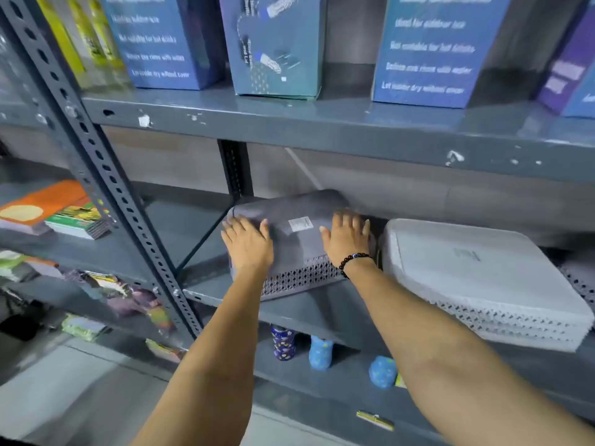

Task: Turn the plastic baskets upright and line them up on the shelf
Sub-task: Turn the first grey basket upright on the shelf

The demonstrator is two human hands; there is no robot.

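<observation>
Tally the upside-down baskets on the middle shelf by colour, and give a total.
Grey basket, under both hands: 1
White baskets, stacked; the rims suggest about 3, exact count unclear
Another perforated edge at the far right is cut off; not counted.
Total: about 4

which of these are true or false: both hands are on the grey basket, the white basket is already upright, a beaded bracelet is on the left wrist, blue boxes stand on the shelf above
1. Both hands, left hand and right hand, rest on the grey basket. True.
2. The white basket is already upright. False: its flat base faces up, so it is upside down.
3. The beaded bracelet is on the left wrist. False: it is on the right wrist.
4. Blue boxes stand on the shelf above. True.
</observation>
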